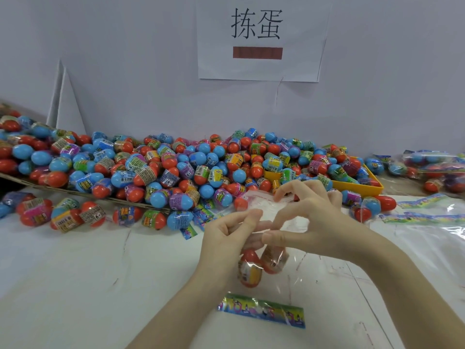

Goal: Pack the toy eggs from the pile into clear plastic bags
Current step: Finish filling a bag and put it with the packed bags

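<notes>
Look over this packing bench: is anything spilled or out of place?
Yes. Eggs have rolled off the cardboard sheet onto the table, apart from the pile. Both hands hold the bag.

A pale grey wall (pixel 125 59) bears a white paper sign (pixel 261 39) above a white table (pixel 75 273).
</notes>
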